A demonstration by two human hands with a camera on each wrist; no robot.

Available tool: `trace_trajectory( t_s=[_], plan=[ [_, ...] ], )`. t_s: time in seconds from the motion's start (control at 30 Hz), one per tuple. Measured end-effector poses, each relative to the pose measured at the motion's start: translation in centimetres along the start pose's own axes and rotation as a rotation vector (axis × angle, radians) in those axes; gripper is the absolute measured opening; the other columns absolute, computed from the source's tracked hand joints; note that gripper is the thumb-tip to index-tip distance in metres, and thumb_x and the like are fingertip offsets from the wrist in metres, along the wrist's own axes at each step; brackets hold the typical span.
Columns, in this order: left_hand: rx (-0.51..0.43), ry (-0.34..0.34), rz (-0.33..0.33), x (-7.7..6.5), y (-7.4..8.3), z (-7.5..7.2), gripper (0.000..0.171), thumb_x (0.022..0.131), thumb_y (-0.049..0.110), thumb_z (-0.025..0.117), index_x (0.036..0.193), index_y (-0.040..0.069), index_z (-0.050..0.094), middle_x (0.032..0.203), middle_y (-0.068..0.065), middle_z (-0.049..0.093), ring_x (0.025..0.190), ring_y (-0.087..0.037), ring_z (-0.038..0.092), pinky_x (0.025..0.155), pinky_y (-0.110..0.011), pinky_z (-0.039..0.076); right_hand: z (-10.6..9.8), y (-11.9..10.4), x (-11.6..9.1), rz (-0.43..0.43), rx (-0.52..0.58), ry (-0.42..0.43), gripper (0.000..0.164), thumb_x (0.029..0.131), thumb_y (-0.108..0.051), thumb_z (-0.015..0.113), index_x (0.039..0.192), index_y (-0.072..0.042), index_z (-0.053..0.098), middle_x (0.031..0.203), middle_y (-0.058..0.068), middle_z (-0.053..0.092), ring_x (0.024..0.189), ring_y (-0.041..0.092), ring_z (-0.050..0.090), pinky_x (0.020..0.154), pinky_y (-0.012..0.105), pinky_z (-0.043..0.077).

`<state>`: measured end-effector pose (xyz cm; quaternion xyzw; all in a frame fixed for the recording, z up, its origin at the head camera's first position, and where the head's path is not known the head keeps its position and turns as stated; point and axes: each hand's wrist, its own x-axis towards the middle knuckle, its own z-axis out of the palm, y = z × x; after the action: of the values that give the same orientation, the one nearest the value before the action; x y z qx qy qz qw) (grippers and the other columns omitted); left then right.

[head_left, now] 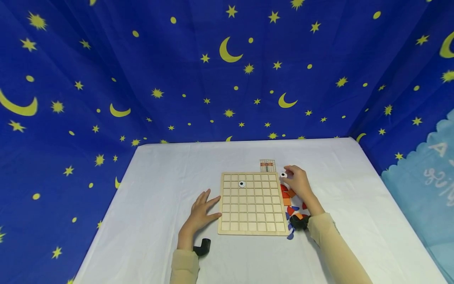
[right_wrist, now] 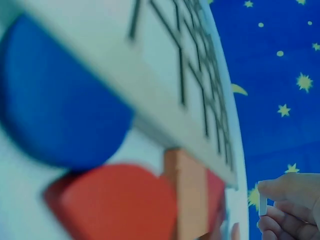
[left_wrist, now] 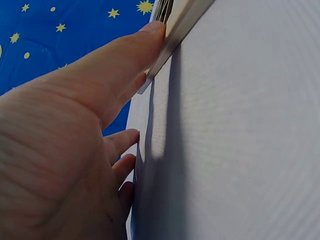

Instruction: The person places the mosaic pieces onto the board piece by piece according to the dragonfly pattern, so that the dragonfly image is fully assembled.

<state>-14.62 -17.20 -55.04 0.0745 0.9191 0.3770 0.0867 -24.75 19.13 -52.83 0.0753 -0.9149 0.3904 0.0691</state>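
A wooden grid board (head_left: 250,207) lies on the white table, with a white round eye piece (head_left: 242,184) in its upper part. My left hand (head_left: 200,213) is spread at the board's left side; in the left wrist view the thumb (left_wrist: 125,57) reaches the board's edge. Beyond the board's upper right corner, my right hand (head_left: 298,183) pinches another white eye piece (head_left: 283,174) with a black dot. The right wrist view shows this piece edge-on as a thin white slab (right_wrist: 262,198) between thumb and fingers.
Several red, orange and blue pieces lie loose along the board's right side, among them an orange square (head_left: 287,202) and a blue rounded piece (right_wrist: 60,95). A small printed grid card (head_left: 267,165) lies behind the board. A blue star-patterned cloth (head_left: 227,79) hangs behind the table.
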Motion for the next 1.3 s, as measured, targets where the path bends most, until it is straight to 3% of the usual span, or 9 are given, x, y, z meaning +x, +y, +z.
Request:
trace_trajectory(
  t_s=[0.33,0.4,0.6,0.67,0.9,1.3],
  plan=[
    [-0.002,-0.004,-0.004,-0.1,0.0,0.0,0.06,0.082,0.034,0.072,0.137,0.018,0.053,0.159,-0.016,0.02,0.147,-0.039,0.009,0.115,-0.064,0.008,0.4,-2.3,0.1,-0.1,0.045,0.005,0.04,0.078,0.0,0.074,0.114,0.012,0.062,0.096,0.023,0.065,0.09,0.035,0.063,0.082,0.049,0.053],
    [-0.004,-0.005,-0.006,-0.1,0.0,-0.1,0.06,0.083,0.034,0.072,0.137,0.018,0.053,0.159,-0.016,0.019,0.148,-0.039,0.009,0.115,-0.064,0.008,0.7,-2.9,0.0,-0.113,0.047,-0.007,0.041,0.078,-0.001,0.074,0.115,0.011,0.062,0.096,0.022,0.065,0.091,0.035,0.063,0.087,0.051,0.052],
    [-0.001,0.0,-0.006,-0.2,0.0,-0.2,0.059,0.083,0.033,0.072,0.137,0.018,0.053,0.159,-0.016,0.02,0.147,-0.039,0.009,0.115,-0.064,0.009,2.0,-4.4,0.1,-0.135,0.085,-0.054,0.042,0.08,-0.003,0.073,0.119,0.009,0.061,0.102,0.021,0.065,0.094,0.034,0.063,0.087,0.05,0.052],
    [-0.001,-0.004,-0.007,-0.2,0.1,-0.2,0.059,0.083,0.033,0.071,0.137,0.018,0.053,0.159,-0.016,0.02,0.148,-0.039,0.009,0.115,-0.063,0.009,2.6,-4.8,0.2,-0.148,0.09,-0.067,0.042,0.081,-0.003,0.073,0.119,0.009,0.061,0.106,0.022,0.065,0.094,0.033,0.064,0.082,0.046,0.054],
    [-0.027,-0.003,0.013,-0.1,0.3,-0.3,0.059,0.083,0.033,0.072,0.136,0.015,0.053,0.158,-0.018,0.021,0.147,-0.041,0.01,0.115,-0.064,0.009,4.5,-5.7,0.2,-0.217,0.065,-0.083,0.04,0.078,-0.001,0.074,0.114,0.011,0.062,0.098,0.021,0.066,0.089,0.032,0.065,0.077,0.043,0.056],
    [-0.004,-0.003,0.014,-0.1,-0.1,-0.1,0.06,0.083,0.034,0.072,0.137,0.017,0.053,0.158,-0.017,0.021,0.147,-0.04,0.011,0.115,-0.064,0.01,6.7,-6.0,-0.1,-0.214,0.09,-0.135,0.038,0.077,-0.003,0.075,0.111,0.01,0.064,0.095,0.018,0.065,0.089,0.031,0.066,0.077,0.041,0.056]
  ],
)
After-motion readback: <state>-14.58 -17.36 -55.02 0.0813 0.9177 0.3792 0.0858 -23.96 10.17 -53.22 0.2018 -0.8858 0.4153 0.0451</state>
